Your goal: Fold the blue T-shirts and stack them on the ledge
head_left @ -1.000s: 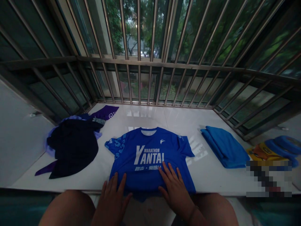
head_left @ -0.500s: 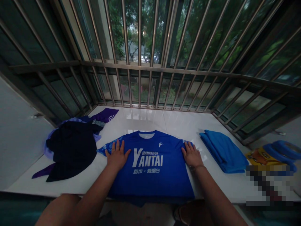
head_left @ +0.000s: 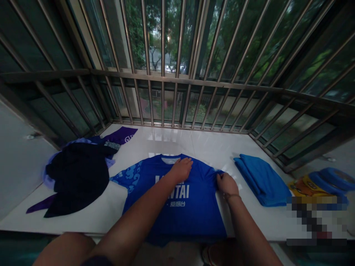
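Observation:
A blue T-shirt (head_left: 194, 214) with white marathon lettering lies front side up on the white ledge, its collar toward the window and its hem hanging at the near edge. My left hand (head_left: 182, 170) reaches across the chest and rests flat on the fabric just right of the collar, covering part of the print. At the shirt's right sleeve, my right hand (head_left: 227, 183) is closed with thumb and fingers pinching the cloth. The patterned left sleeve is spread out on the ledge, untouched.
Dark crumpled clothes (head_left: 79, 177) lie in a heap at left, with a purple garment (head_left: 122, 135) behind. A folded blue cloth (head_left: 262, 179) sits to the right, beside a yellow and blue package (head_left: 316, 183). Metal window bars (head_left: 177, 78) stand along the back.
My left hand has moved from the left sleeve across to the right of the collar. My right hand has gone from lying flat to pinching the right sleeve.

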Available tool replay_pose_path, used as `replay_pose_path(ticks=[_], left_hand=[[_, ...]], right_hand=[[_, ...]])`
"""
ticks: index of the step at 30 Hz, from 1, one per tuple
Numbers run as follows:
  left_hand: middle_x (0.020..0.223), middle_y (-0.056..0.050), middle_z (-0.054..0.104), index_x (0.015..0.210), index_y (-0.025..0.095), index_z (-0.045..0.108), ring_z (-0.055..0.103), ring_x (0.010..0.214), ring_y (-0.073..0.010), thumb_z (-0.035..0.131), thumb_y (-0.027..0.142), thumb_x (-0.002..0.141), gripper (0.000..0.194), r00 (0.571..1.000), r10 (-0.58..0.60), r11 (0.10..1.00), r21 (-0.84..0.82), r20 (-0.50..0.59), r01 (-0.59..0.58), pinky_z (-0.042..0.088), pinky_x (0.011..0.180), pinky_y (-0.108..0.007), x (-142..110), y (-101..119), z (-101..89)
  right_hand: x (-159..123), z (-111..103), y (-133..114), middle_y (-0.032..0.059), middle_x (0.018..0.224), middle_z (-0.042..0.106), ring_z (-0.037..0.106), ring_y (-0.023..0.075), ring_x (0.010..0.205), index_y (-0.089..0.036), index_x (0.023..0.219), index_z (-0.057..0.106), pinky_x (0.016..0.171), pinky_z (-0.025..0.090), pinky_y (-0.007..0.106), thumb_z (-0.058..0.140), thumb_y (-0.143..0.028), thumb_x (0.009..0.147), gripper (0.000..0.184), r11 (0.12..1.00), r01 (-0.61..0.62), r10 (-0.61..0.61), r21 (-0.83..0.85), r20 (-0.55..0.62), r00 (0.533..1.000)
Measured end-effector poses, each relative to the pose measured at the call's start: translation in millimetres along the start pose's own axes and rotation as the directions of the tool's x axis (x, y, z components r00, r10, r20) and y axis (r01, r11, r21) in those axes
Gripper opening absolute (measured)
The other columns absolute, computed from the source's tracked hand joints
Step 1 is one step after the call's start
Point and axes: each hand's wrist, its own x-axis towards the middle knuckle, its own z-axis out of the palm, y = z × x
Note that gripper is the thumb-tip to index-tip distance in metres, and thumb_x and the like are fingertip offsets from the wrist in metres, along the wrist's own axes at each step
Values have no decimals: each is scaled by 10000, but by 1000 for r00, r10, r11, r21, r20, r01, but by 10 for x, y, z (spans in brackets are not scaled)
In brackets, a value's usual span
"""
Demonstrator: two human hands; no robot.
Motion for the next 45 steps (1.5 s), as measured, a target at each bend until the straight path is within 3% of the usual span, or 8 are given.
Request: replay_pose_path(ticks=[7, 10, 16, 18, 25, 32, 38, 45], left_hand=[[1803, -95, 419, 1704, 232, 476, 354, 1689, -286, 393, 383, 1152, 578, 999, 32, 997, -65, -29, -34, 218, 1401, -631, 368, 129, 308], [1819, -84, 391, 1723, 238, 442, 323, 1703, -282, 367, 379, 1151, 594, 999, 38, 996, -84, -25, -40, 189, 1405, -644, 366, 61, 366], [1819, -90, 390, 1724, 242, 449, 330, 1701, -297, 428, 212, 1076, 649, 998, 56, 991, -120, 6, -55, 194, 1404, -637, 435, -27, 403], [1811, -111, 401, 1717, 224, 462, 335, 1699, -312, 441, 167, 1046, 674, 999, 50, 989, -140, -3, -50, 199, 1402, -644, 459, -39, 410], [1774, -119, 471, 1699, 192, 466, 396, 1670, -216, 240, 225, 1151, 594, 998, -3, 969, -247, -60, -11, 260, 1403, -546, 462, -136, 345], [1758, -29, 506, 1526, 368, 684, 411, 1659, -296, 459, 514, 1151, 461, 992, 125, 963, -238, -24, -127, 202, 1394, -654, 358, -88, 270], [1815, -126, 389, 1710, 248, 474, 301, 1705, -359, 522, 576, 1103, 692, 994, 110, 977, -184, -11, -110, 93, 1397, -699, 359, 33, 328], [1747, -132, 508, 1595, 181, 606, 450, 1629, -272, 445, 360, 1123, 530, 994, -60, 987, -157, -89, 46, 371, 1351, -489, 167, -124, -75]], right_hand=[[-125, -104, -89, 106, 910, 772, 771, 248, 820, -159, 1206, 624, 681, 472, 300, 445, -377, 1134, 291, 985, 48, -24, 167, -138, 990], [-317, -142, -206, 84, 997, 777, 763, 241, 847, -202, 1227, 623, 735, 510, 311, 461, -417, 1142, 282, 939, 258, -209, 227, -219, 953], [-882, -142, -475, 104, 1475, 716, 750, 265, 1166, -236, 1165, 747, 1026, 593, 413, 569, -244, 1099, 190, 539, 836, -842, 107, 31, 539], [-1034, -113, -427, 92, 1515, 701, 741, 280, 1201, -248, 1236, 760, 1048, 605, 446, 618, -264, 1088, 205, 509, 854, -861, 109, 84, 502], [-1065, 44, 172, 122, 1452, 743, 701, 308, 1324, -230, 1385, 754, 1161, 567, 519, 482, -346, 1147, 380, 730, 681, -672, 65, -118, 731], [-1185, 423, 414, 101, 1722, 515, 447, 354, 1632, -227, 1655, 575, 1297, 446, 621, 533, -434, 1132, 564, 747, 663, -663, 54, -27, 748], [-1284, 480, 386, 107, 1719, 512, 470, 348, 1620, -229, 1626, 611, 1327, 391, 660, 500, -432, 1142, 536, 794, 602, -603, 86, -17, 797], [-1279, 420, 354, 115, 1674, 568, 499, 346, 1600, -214, 1561, 678, 1334, 385, 661, 493, -389, 1126, 504, 793, 595, -594, 132, -51, 803]])
